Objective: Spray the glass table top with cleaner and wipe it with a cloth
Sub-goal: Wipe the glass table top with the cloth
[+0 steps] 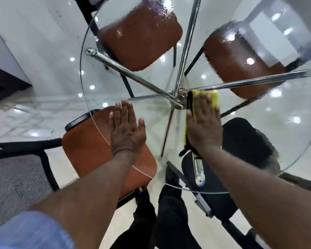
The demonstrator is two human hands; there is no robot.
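Presses the right hand flat on a yellow cloth, fingers straight and close together, pinning it to the round glass table near the centre, just beside where the chrome legs meet underneath. Shows a dark border of the cloth along the hand's left side and at the wrist. Rests the left hand palm-down on the glass toward the near-left edge, fingers straight and together, thumb out sideways, holding nothing. Seen through the glass: orange chair seats on the far side, a third orange seat under the near-left edge, a black seat under the near-right edge. Rippled, streaky film toward the far edge.
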